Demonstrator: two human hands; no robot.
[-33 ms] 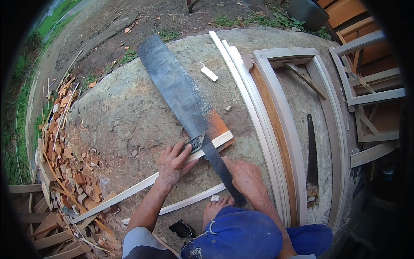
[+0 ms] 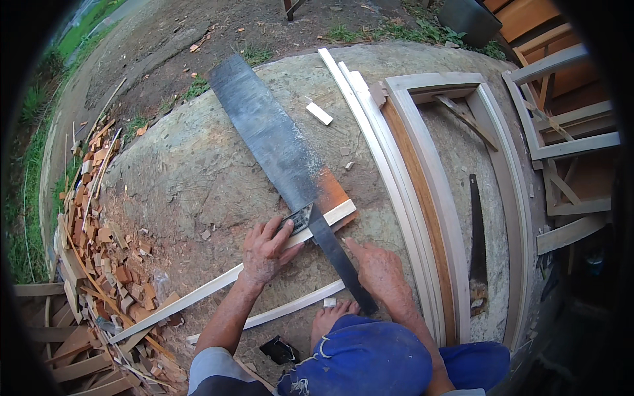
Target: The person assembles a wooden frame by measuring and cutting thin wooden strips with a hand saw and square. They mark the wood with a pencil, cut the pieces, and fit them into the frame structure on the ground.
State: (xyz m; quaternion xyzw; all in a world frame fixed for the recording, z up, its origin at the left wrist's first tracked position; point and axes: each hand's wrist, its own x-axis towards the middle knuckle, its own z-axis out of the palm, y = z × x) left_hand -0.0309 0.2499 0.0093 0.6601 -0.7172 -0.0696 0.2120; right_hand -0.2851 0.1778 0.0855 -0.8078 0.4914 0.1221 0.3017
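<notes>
My left hand [image 2: 265,251] is closed round a pale wood strip [image 2: 191,298] and the dark stock of a try square [image 2: 296,220], pressing the two together. The square's dark blade [image 2: 340,261] crosses the strip and points toward my knee. Beneath the strip's far end lies a long board [image 2: 264,132], mostly dark grey with an orange-brown end and sawdust on it. My right hand [image 2: 380,267] is just right of the blade, fingers curled and the forefinger reaching toward it. Whatever its fingertips hold, if anything, is too small to make out.
Long pale strips [image 2: 376,142] and a wooden frame [image 2: 436,80] lie on the right, with a handsaw [image 2: 475,231] inside the frame. Wood offcuts [image 2: 122,270] pile up on the left. Another strip [image 2: 297,302] and a small black object [image 2: 279,350] are by my foot [image 2: 327,323].
My right hand has shifted slightly right, its fingertip a little farther from the square's blade. My left hand, the strip and the square stay put.
</notes>
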